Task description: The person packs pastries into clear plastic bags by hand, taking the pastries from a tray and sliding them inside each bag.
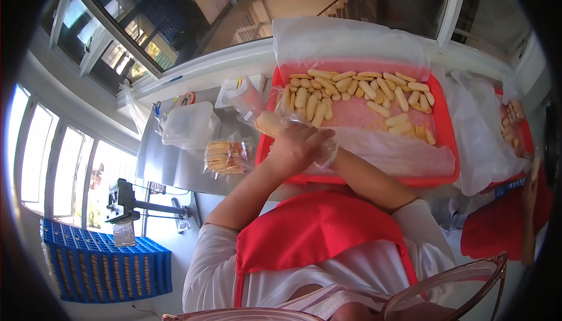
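Observation:
Over the near left edge of the red tray, my two hands overlap. My left hand lies on top, its fingers curled over clear plastic around my right wrist. Mostly covered by it, my right hand reaches left beneath; its fingers cannot be made out. A pale shape in clear film shows left of the hands; whether it is biscuits or gloved fingers I cannot tell. Ladyfinger biscuits lie piled along the tray's far side, with several at its right. White paper covers its near part.
A filled biscuit packet and a translucent plastic box stand on the metal table at left. Scissors lie behind. Another red tray is at right, near a person's arm. Blue crates stand lower left.

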`<state>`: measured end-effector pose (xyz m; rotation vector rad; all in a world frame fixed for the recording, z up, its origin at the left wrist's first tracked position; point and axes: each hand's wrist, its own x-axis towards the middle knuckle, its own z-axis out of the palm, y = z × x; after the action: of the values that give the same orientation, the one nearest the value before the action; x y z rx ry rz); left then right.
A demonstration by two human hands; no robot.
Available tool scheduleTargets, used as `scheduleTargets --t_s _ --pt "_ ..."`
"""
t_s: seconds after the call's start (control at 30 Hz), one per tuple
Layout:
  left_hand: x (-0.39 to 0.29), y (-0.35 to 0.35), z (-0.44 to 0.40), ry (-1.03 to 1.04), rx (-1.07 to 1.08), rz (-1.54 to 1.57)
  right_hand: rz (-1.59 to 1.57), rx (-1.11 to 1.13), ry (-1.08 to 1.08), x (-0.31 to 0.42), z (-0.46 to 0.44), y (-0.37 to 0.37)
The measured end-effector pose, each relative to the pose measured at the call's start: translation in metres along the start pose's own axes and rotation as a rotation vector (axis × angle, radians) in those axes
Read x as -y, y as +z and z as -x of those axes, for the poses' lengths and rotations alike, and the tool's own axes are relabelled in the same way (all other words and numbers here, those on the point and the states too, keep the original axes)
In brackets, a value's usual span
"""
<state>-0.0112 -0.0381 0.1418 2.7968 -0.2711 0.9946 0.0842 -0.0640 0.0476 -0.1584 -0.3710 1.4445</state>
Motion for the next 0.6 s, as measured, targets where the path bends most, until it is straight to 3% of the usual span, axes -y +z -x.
scheduleTargets --t_s 0.07,0.13,0.23,0.3,0.37,0.43,0.6 --pt "-0.006 0.001 0.002 0.011 0.047 -0.01 -0.159 -0.022 0.081 0.006 -0.004 -0.001" --pt "-0.01 -0.002 0.011 0.014 0.052 -0.072 -0.049 -0.045 -0.007 0.019 0.002 0.024" --pt "-0.001 0.008 0.023 -0.384 -0.724 0.261 0.306 -0.072 -0.246 0.031 0.023 0.076" --pt "0.023 0.009 0.031 -0.606 -0.416 0.094 0.403 -0.184 -0.206 0.026 0.02 0.073" --pt "0.032 0.013 0.035 -0.853 -0.437 0.585 0.4 -0.207 -0.167 0.019 0.022 0.067" --pt "0.031 0.014 0.032 -0.974 -0.762 1.77 0.37 -0.144 -0.172 0.009 0.022 0.056" --pt "0.033 0.027 0.038 -0.992 -0.725 1.801 0.835 -0.046 -0.218 0.004 0.017 0.017"
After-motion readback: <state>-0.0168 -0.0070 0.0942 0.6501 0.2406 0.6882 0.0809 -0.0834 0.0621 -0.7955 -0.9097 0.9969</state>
